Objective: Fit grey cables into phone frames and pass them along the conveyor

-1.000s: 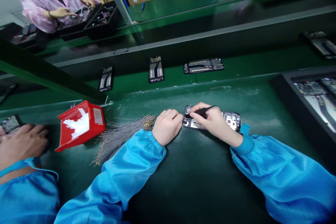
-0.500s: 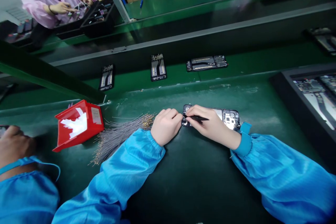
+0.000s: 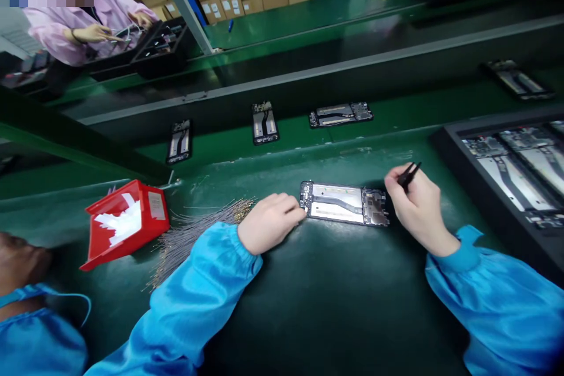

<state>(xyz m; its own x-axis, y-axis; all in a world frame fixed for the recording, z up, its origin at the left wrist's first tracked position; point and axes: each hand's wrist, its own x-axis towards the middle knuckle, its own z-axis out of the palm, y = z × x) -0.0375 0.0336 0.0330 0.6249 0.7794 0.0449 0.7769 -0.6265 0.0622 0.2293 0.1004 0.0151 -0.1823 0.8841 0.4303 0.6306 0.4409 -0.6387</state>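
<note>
An opened phone lies lengthwise on the green bench, its circuit board at the right end and a dark flex strip across its silver middle. My left hand is closed, its fingertips gripping the phone's left end. Black tweezers are pinched in my right hand, just right of the phone and apart from it, tips pointing up and away. A bundle of thin grey cables with gold ends lies left of my left hand, partly behind the sleeve.
A red bin with white strips stands at the left, near a co-worker's hand. A black tray of opened phones sits at the right. Several more phones, including one opened unit, lie along the back ledge. A person in pink works beyond.
My right hand has moved right with the tweezers, off the phone's left end, leaving its middle and board in sight. My left hand stays at the left end. The view has shifted slightly.
</note>
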